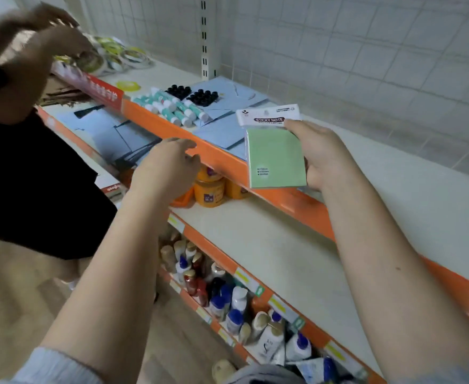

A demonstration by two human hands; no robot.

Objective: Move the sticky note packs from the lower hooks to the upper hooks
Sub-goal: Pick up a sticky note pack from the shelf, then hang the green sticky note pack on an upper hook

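Looking down at orange-edged shop shelving (222, 159) from head height. Right hand (322, 156) gripping a green sticky note pack (275, 159) by its right edge, thumb pressing near the white header card, fingers curling behind; pack hanging upright in the air, just in front of the shelf edge and touching no hook. Left hand (169, 164) reaching forward beside it, fingers loose and relaxed, grasping nothing, hovering near the shelf lip above some orange jars (209, 189).

Backing the shelves, a white wire grid panel (338, 51); no hooks plainly showing on it here, so hard to tell where the pack belongs. Lying on the top shelf: glue sticks (169, 106), black caps (191, 95), blue sheets (222, 128), tape rolls (111, 55). Standing at the left, a second person in black (33, 176), hands blurring over the tape rolls.

Risks, judging from this: gripping only one edge, so the pack possibly twisting or slipping while rising; hang hole in the header small and partly covered by the thumb, so possibly missing an upper hook; reaching upward possibly brushing the other person's arm or knocking the loose glue sticks off the shelf.
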